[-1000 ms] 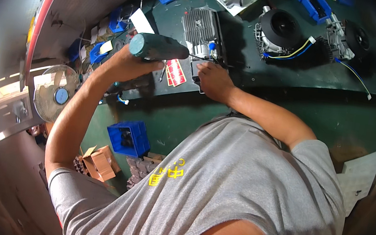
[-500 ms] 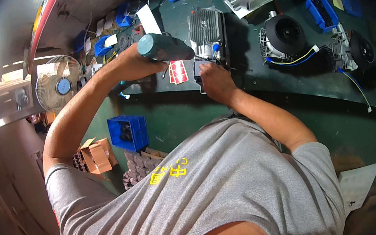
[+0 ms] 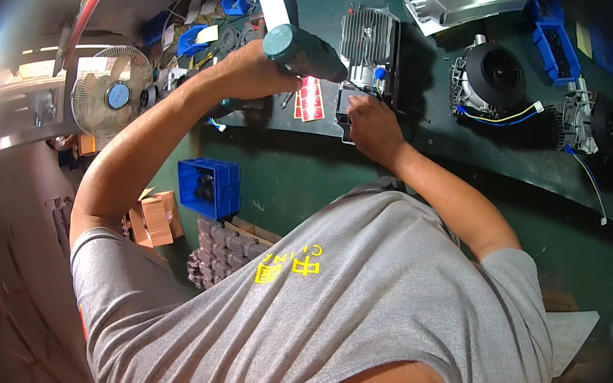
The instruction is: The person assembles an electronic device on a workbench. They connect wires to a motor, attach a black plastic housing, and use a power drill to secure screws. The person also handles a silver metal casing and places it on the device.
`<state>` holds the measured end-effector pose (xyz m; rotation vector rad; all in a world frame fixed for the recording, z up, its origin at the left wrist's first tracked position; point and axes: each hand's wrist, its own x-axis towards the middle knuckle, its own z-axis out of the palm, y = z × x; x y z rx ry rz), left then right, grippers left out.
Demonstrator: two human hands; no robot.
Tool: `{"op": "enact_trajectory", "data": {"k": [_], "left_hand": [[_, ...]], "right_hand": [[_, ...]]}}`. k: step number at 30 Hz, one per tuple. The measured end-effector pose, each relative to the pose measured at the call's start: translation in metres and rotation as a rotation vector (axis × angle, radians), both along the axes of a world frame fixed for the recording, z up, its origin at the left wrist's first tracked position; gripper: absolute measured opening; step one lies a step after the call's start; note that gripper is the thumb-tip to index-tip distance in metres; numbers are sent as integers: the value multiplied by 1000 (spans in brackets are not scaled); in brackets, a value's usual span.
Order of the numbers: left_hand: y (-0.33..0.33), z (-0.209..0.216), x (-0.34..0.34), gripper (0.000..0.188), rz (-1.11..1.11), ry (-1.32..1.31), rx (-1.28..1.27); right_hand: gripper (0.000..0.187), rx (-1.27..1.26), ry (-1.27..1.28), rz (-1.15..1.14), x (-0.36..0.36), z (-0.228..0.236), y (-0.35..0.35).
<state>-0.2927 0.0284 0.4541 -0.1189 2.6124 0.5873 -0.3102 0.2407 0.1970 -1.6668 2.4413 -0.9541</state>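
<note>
My left hand [image 3: 249, 74] is wrapped round the grip of a teal power screwdriver [image 3: 304, 52]. Its nose points right, and its thin bit reaches toward the near end of a finned metal housing [image 3: 369, 37] lying on the bench. At that end is a dark, boxy part [image 3: 346, 104], with my right hand [image 3: 374, 128] over its right side. The right fingertips are pinched together close to the bit; anything between them is too small to tell. A blue round piece [image 3: 380, 73] sits on the housing just beyond that hand. Red-and-white label sheets [image 3: 310, 99] lie under the screwdriver.
Two blower assemblies, one with a black fan [image 3: 495, 71] and another [image 3: 604, 125], stand to the right with wires trailing. A silver metal cover [image 3: 464, 4] and blue bins [image 3: 555, 50] are at the back. The green bench's front edge [image 3: 487, 162] runs below the hands; a standing fan [image 3: 115, 93] is at left.
The view has shifted, so the bench and its things appear farther right and slightly higher. Both hands stay at the housing's near end, the left one still gripping the screwdriver.
</note>
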Motion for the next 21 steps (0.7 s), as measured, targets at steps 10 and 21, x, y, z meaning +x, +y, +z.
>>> {"op": "enact_trajectory", "data": {"k": [10,21], "left_hand": [[18,3,8,28,176,-50,113],[38,53,18,20,525,-43,276]], "right_hand": [[25,29,-50,43,-5,6,-1],[23,2,-49,68,-12,12,3]]}}
